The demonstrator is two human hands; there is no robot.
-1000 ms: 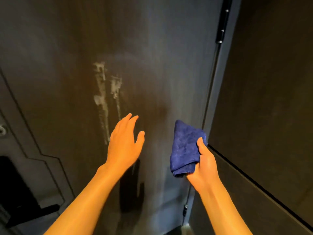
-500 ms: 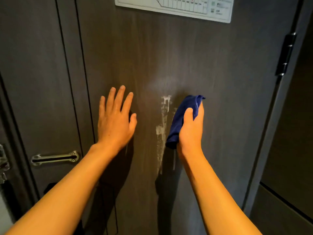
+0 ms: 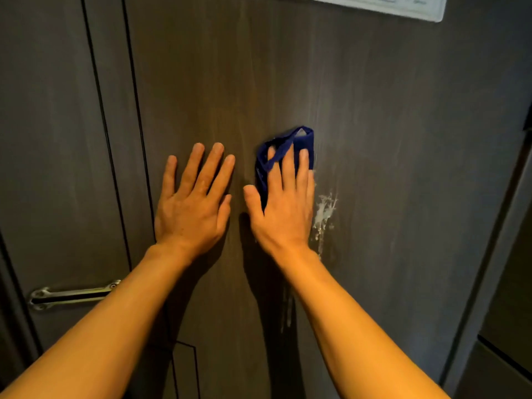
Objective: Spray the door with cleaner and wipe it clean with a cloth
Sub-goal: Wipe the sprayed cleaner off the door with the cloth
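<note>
The dark wood-grain door (image 3: 388,139) fills the view. My right hand (image 3: 283,208) presses a blue cloth (image 3: 288,145) flat against it; most of the cloth is under my palm and fingers. White foamy cleaner (image 3: 324,214) clings to the door just right of that hand, with thin runs (image 3: 288,312) trailing down below my wrist. My left hand (image 3: 193,203) lies flat on the door with fingers spread, a little left of the cloth, holding nothing. No spray bottle is in view.
A metal pull handle (image 3: 72,295) sits low on the left panel. A white sign (image 3: 403,5) is fixed at the top of the door. The door's right edge and a dark wall panel (image 3: 512,283) stand at the far right.
My right hand turned flat and pushed the cloth left across the foam streak, wiping much of it away. My left hand stayed flat on the door. The view moved closer and up.
</note>
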